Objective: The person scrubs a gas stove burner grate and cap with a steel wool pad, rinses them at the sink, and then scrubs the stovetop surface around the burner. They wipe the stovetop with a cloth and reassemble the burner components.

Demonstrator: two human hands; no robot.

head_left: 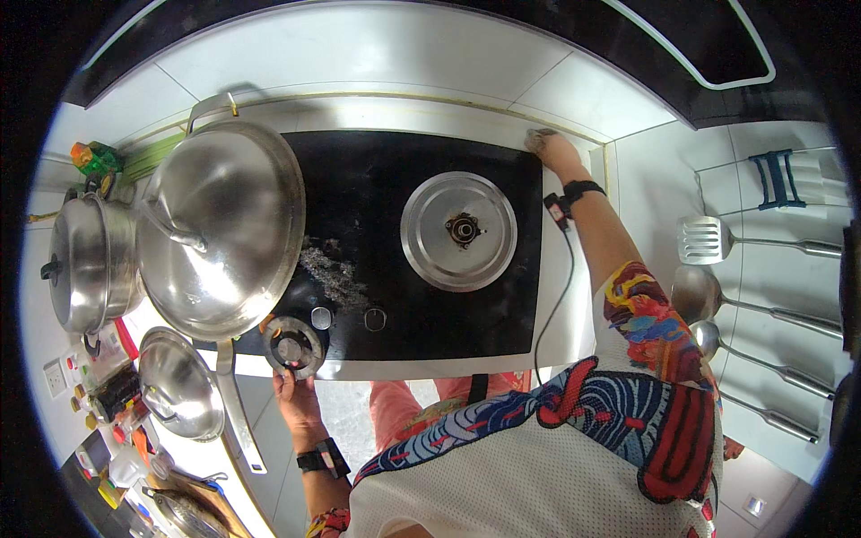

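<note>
My left hand (pixel 296 397) grips a round metal gas burner head (pixel 293 348) by its near rim, over the front edge of the black glass gas cooktop (pixel 377 195). At the back right corner of the cooktop, my right hand (pixel 562 153) is closed around a small greyish wad (pixel 537 139), a cloth or a scourer. The right burner's steel drip plate (pixel 430 228) is bare, with its burner base (pixel 464 230) exposed in the middle. A grey, rough-looking patch (pixel 336 274) lies left of centre on the glass, close to two control knobs (pixel 375 320).
A large lidded wok (pixel 218 222) covers the left burner, its long handle (pixel 239 410) jutting past the front edge. Farther left stand a lidded steel pot (pixel 84 262), another domed lid (pixel 181 383) and several condiment containers (pixel 128 464). Steel utensils (pixel 773 313) hang along the right wall.
</note>
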